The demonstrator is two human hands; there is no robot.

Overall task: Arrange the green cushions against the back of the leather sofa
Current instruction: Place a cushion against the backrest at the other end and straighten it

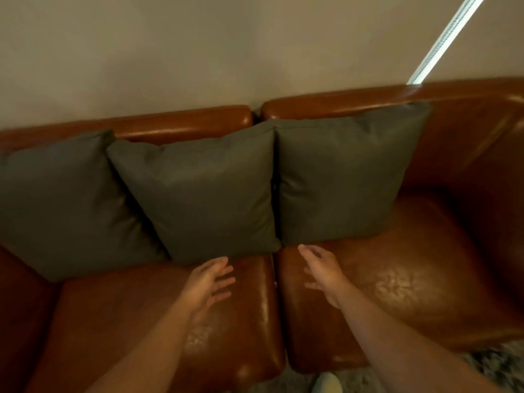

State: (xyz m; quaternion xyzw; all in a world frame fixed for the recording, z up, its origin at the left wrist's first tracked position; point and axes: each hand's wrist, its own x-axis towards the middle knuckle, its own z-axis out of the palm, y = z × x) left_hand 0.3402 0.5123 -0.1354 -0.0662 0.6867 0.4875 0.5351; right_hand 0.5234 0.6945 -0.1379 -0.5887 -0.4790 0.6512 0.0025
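where the brown leather sofa (397,279) meets the plain wall (170,52), three green cushions stand in a row against its backrest. the left cushion (62,205) leans at the far left, its right edge tucked behind the middle cushion (204,194), which sits tilted with its lower corner near the gap between the two seat pads. the right cushion (343,180) stands upright just beside it, their edges touching, leaving the right end of the sofa bare. both hands reach out over the seat, just in front of the cushions and touching none: the left hand (209,282) is open with fingers spread, and the right hand (320,268) is open too, fingers loosely extended toward the seam between the middle and right cushions. a bright strip of light (442,41) slants across the wall at upper right.
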